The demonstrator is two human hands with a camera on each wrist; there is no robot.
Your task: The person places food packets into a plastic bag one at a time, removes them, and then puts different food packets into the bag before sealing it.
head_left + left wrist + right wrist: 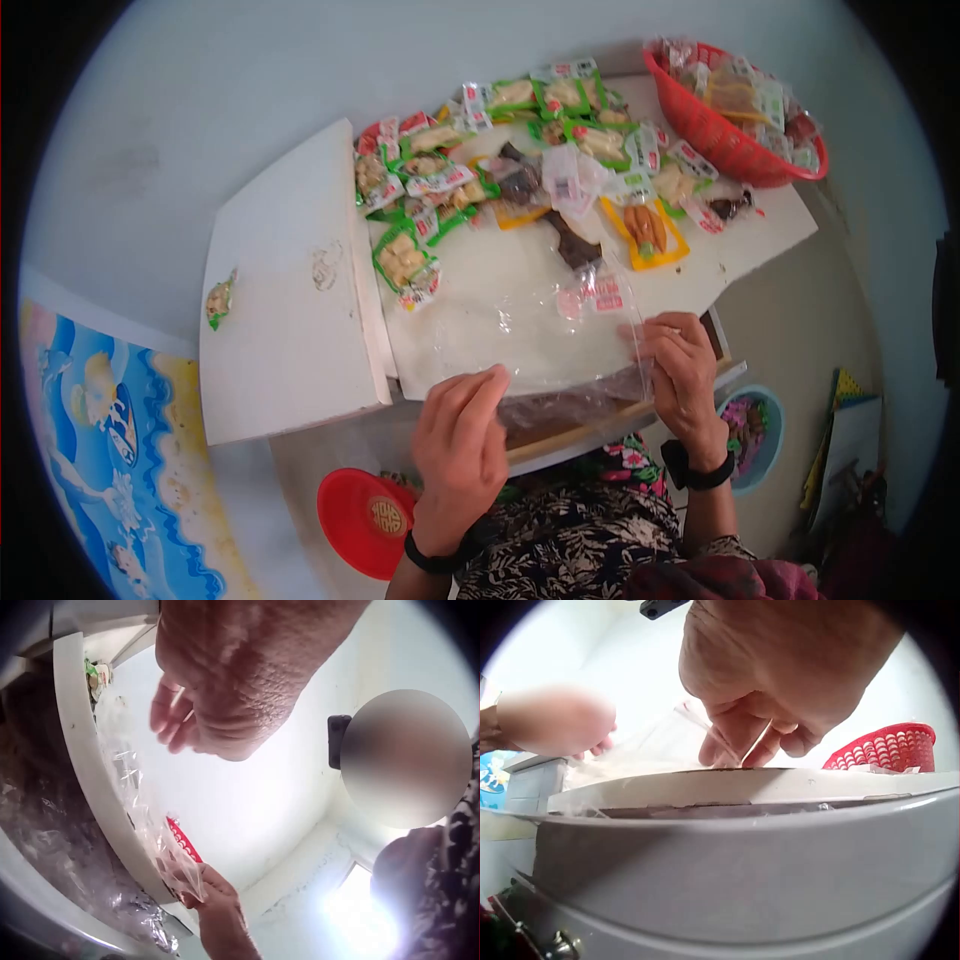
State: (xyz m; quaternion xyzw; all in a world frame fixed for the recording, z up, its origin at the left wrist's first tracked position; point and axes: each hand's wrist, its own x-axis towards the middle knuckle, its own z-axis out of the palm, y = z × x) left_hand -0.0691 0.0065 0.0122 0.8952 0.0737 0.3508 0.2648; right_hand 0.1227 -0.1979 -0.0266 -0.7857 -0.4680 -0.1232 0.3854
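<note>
A large clear plastic bag (520, 335) with red print lies flat at the front of the white table. My right hand (685, 370) pinches its right edge between thumb and fingers; in the right wrist view, the bag's rim (714, 739) shows at the fingertips. Near the bag's front left corner hovers my left hand (460, 440), its fingers loosely bent. From the left wrist view, that hand (225, 682) holds nothing. Just behind the bag are a dark packaged piece of food (572, 240) and a yellow-edged food packet (645, 232).
Several green-edged food packets (425, 165) crowd the back of the table. A red basket (690, 120) of packets stands at the back right. Below the tabletop, a pulled-out drawer (560, 455) holds clear plastic. On the floor are a red bucket (345, 520) and a blue basin (775, 430).
</note>
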